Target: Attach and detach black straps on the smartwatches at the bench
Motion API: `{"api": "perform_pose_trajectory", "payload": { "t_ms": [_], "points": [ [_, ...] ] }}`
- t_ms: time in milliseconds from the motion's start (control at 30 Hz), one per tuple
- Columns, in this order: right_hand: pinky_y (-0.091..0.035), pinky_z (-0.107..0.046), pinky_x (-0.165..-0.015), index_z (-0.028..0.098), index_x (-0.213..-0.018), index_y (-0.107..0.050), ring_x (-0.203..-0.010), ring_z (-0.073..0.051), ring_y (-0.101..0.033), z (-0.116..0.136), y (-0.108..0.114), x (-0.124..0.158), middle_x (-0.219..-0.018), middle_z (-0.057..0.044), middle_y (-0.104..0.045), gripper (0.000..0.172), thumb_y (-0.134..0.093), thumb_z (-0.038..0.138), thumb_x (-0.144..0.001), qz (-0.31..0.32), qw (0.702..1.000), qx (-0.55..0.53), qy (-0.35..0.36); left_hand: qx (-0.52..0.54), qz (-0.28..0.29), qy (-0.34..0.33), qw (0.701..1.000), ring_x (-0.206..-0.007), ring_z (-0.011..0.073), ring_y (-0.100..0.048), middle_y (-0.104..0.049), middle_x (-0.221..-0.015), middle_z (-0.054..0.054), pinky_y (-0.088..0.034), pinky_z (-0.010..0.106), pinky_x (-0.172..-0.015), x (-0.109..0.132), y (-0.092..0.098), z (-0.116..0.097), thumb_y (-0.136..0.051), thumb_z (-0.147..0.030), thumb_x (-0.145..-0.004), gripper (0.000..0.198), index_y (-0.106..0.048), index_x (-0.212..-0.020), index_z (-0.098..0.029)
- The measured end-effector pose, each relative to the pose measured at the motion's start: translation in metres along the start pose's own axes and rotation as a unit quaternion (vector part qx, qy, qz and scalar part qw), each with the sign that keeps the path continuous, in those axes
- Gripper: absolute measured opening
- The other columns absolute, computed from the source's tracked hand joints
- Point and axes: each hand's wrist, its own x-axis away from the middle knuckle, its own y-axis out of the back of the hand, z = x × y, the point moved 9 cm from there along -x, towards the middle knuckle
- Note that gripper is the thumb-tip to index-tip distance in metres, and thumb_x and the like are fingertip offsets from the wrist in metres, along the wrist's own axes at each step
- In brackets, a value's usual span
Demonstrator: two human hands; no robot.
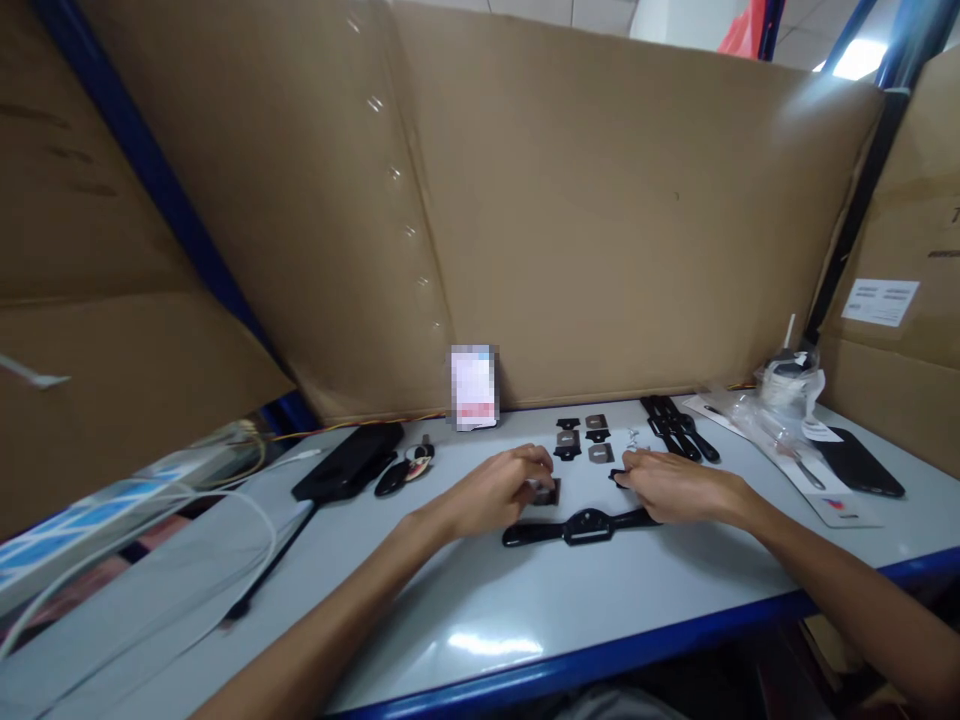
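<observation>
My left hand (501, 487) rests on the grey table (465, 590) with its fingers curled around a small square metal part (546, 491). My right hand (670, 483) lies just to the right, fingers closed on a small dark piece (618, 477) that I cannot make out. Directly in front of both hands lies a black watch with its strap stretched out flat (581, 526). Behind the hands sit several small square metal and black parts (583, 437).
Black straps (679, 428) lie at the back right, beside plastic bags (780, 410) and a black phone (857, 462). A black pouch (351, 460) and keys (411, 467) lie left. White cables (187, 510) run at far left. Cardboard (570, 210) walls the back.
</observation>
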Motion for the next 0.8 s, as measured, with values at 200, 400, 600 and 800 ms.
{"api": "perform_pose_trajectory", "payload": {
  "t_ms": [200,400,600,800],
  "points": [
    [-0.047,-0.036,-0.089,0.012,-0.106,-0.069,-0.104,-0.029,-0.062,0.002,0.004,0.001,-0.108,-0.019,-0.066,0.034,-0.049,0.001,-0.082,-0.011,1.000,-0.019,-0.003,0.014,0.042,-0.002,0.999,-0.114,0.0231,-0.064,-0.069,-0.123,0.007,-0.050,0.036,-0.101,-0.001,-0.009,-0.004,-0.046,0.004,-0.069,0.059,-0.074,-0.115,-0.021],
    [-0.046,-0.037,-0.092,0.014,-0.110,-0.068,-0.106,-0.029,-0.061,0.003,0.002,-0.001,-0.110,-0.018,-0.065,0.031,-0.051,0.006,-0.085,-0.026,0.999,-0.029,0.004,0.013,0.024,-0.023,0.999,-0.125,0.0249,-0.059,-0.065,-0.134,0.008,-0.047,0.041,-0.107,-0.004,-0.016,-0.006,-0.048,0.002,-0.072,0.063,-0.069,-0.127,-0.022],
    [-0.046,-0.040,-0.098,0.014,-0.115,-0.068,-0.115,-0.029,-0.059,0.005,-0.001,-0.003,-0.118,-0.016,-0.063,0.040,-0.045,0.000,-0.085,-0.024,0.999,-0.018,0.030,0.011,0.025,-0.032,0.999,-0.130,0.0266,-0.055,-0.061,-0.140,0.011,-0.044,0.046,-0.110,-0.005,-0.022,-0.004,-0.049,0.003,-0.073,0.066,-0.065,-0.132,-0.019],
    [-0.041,-0.044,-0.108,0.012,-0.124,-0.065,-0.127,-0.031,-0.053,0.006,-0.003,-0.002,-0.127,-0.018,-0.060,0.052,-0.043,-0.005,-0.080,-0.010,1.000,0.002,0.027,0.010,0.015,-0.036,0.999,-0.131,0.0260,-0.055,-0.061,-0.142,0.010,-0.044,0.047,-0.111,-0.004,-0.020,-0.004,-0.050,0.001,-0.076,0.062,-0.064,-0.133,-0.021]
  ]
}}
